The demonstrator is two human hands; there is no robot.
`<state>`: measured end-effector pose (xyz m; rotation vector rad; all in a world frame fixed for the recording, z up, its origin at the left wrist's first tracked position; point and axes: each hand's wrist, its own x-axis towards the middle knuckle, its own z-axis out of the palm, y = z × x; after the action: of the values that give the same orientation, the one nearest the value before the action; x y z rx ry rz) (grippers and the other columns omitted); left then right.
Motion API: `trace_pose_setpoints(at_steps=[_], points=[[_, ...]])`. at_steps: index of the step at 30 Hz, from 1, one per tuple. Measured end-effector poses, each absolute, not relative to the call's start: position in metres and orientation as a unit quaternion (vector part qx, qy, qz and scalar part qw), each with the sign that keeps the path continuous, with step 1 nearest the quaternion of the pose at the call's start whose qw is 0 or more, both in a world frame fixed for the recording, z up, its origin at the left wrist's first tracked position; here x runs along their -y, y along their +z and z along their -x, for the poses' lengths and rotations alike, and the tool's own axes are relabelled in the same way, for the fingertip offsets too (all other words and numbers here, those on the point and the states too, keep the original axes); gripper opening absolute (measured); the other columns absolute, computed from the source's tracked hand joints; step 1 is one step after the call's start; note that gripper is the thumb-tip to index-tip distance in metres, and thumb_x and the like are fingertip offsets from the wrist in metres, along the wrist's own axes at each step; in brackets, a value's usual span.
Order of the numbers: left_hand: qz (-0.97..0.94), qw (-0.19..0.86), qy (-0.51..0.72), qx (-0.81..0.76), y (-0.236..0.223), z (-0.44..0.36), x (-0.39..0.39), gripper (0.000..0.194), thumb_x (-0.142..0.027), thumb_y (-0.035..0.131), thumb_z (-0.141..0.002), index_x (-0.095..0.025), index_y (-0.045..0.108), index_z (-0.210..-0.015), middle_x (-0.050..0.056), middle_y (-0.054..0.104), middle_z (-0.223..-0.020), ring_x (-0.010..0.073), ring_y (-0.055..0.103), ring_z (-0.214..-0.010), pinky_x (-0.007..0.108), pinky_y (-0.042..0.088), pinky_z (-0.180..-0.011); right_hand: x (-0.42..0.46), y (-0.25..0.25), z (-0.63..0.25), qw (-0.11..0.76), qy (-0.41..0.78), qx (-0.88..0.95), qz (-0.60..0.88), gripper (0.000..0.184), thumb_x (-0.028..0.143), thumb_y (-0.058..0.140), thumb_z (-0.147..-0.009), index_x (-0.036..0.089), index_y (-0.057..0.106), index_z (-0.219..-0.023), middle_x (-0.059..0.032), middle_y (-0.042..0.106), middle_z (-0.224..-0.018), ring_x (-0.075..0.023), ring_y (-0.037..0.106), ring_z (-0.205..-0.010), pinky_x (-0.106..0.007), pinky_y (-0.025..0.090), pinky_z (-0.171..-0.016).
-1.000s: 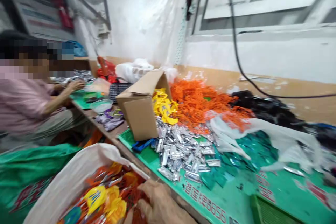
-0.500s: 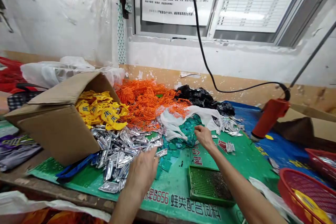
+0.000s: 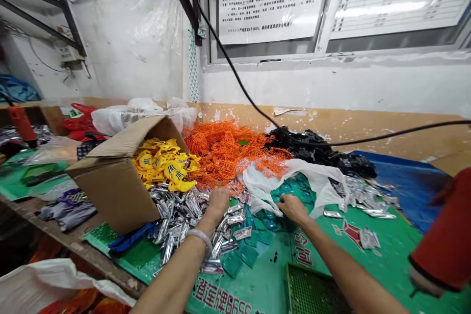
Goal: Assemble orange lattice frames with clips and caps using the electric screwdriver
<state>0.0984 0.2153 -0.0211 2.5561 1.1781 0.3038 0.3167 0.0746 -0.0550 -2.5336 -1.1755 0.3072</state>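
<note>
My left hand (image 3: pixel 218 200) reaches forward, fingers curled down at the far edge of a heap of silver foil sachets (image 3: pixel 184 216), close to a pile of orange plastic mesh (image 3: pixel 228 149). My right hand (image 3: pixel 292 207) rests with its fingers bent on teal sachets (image 3: pixel 265 218) spilling from a white plastic bag (image 3: pixel 309 181). What either hand grips, if anything, is hidden under the fingers. A tipped cardboard box (image 3: pixel 117 181) of yellow tags (image 3: pixel 165 164) lies to the left of my left hand.
A green printed mat (image 3: pixel 331 255) covers the bench. A green mesh tray (image 3: pixel 312 294) sits near the front edge. A red heat tool (image 3: pixel 443 250) hangs close at right on a black cable (image 3: pixel 239 88). Black pieces (image 3: pixel 316 149) lie behind the bag. Another plastic bag (image 3: pixel 55 284) is at lower left.
The view swung from the bag at my left to the bench. Both hands reached forward, the left to the silver sachets by the orange mesh, the right onto the teal sachets.
</note>
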Motion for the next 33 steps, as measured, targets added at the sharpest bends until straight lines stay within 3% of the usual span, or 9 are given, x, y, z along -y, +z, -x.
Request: trace_pose_setpoints(at_steps=[9,17,20,23,26,30,33], points=[[-0.83,0.309,0.203,-0.417,-0.01,-0.102,-0.203,0.031,-0.032,0.057,-0.092,-0.019,0.057,-0.12,0.01,0.059,-0.124,0.0225,0.061,-0.103,0.044,0.053,-0.087,-0.056,-0.072,-0.316,0.217,0.106,0.366,0.899,0.031,0.034,0.057,-0.09,0.015,0.059,-0.114,-0.0073,0.062,-0.115,-0.0194,0.062,-0.097,-0.038,0.054,-0.081],[-0.63,0.612,0.316,-0.358,0.025,-0.073,-0.173,0.033,-0.036,0.056,-0.091,-0.016,0.058,-0.117,0.009,0.061,-0.117,0.022,0.062,-0.098,0.042,0.053,-0.083,-0.047,-0.073,-0.297,0.261,0.032,0.359,0.895,0.028,0.034,0.055,-0.091,0.017,0.06,-0.112,-0.0077,0.061,-0.116,-0.019,0.062,-0.099,-0.039,0.053,-0.084],[-0.519,0.722,0.332,-0.315,0.029,-0.053,-0.146,0.031,-0.041,0.05,-0.092,-0.015,0.061,-0.104,0.007,0.066,-0.103,0.0191,0.064,-0.088,0.036,0.053,-0.078,-0.045,-0.073,-0.294,0.261,0.017,0.354,0.898,0.025,0.034,0.054,-0.092,0.018,0.061,-0.109,-0.007,0.063,-0.113,-0.0169,0.063,-0.094,-0.035,0.054,-0.081],[-0.416,0.81,0.305,-0.279,0.026,-0.031,-0.115,0.028,-0.04,0.051,-0.087,-0.015,0.062,-0.092,0.006,0.068,-0.085,0.0193,0.065,-0.078,0.038,0.053,-0.076,-0.041,-0.072,-0.291,0.268,-0.006,0.38,0.885,0.024,0.033,0.054,-0.092,0.017,0.061,-0.109,-0.0071,0.063,-0.112,-0.0171,0.062,-0.095,-0.036,0.054,-0.082],[-0.337,0.864,0.271,-0.259,0.014,-0.012,-0.086,0.025,-0.036,0.052,-0.083,-0.014,0.062,-0.091,0.006,0.068,-0.081,0.02,0.065,-0.075,0.045,0.053,-0.078,-0.037,-0.069,-0.286,0.279,-0.028,0.411,0.867,0.023,0.032,0.055,-0.092,0.016,0.06,-0.109,-0.0073,0.062,-0.113,-0.0171,0.062,-0.095,-0.037,0.054,-0.082],[-0.274,0.894,0.251,-0.251,-0.008,0.002,-0.058,0.019,-0.021,0.064,-0.069,-0.015,0.061,-0.086,0.003,0.068,-0.075,0.0177,0.065,-0.069,0.035,0.052,-0.071,-0.029,-0.064,-0.275,0.3,-0.038,0.441,0.845,0.02,0.029,0.055,-0.091,0.016,0.061,-0.106,-0.0071,0.061,-0.114,-0.0166,0.062,-0.094,-0.036,0.054,-0.082],[-0.293,0.892,0.24,-0.249,-0.017,0.008,-0.046,0.035,-0.013,0.067,-0.06,-0.016,0.063,-0.095,0.004,0.069,-0.081,0.0177,0.064,-0.068,0.032,0.051,-0.063,-0.021,-0.058,-0.268,0.334,-0.038,0.443,0.831,0.022,0.03,0.056,-0.091,0.017,0.061,-0.109,-0.0073,0.061,-0.116,-0.0175,0.062,-0.097,-0.037,0.053,-0.083]])
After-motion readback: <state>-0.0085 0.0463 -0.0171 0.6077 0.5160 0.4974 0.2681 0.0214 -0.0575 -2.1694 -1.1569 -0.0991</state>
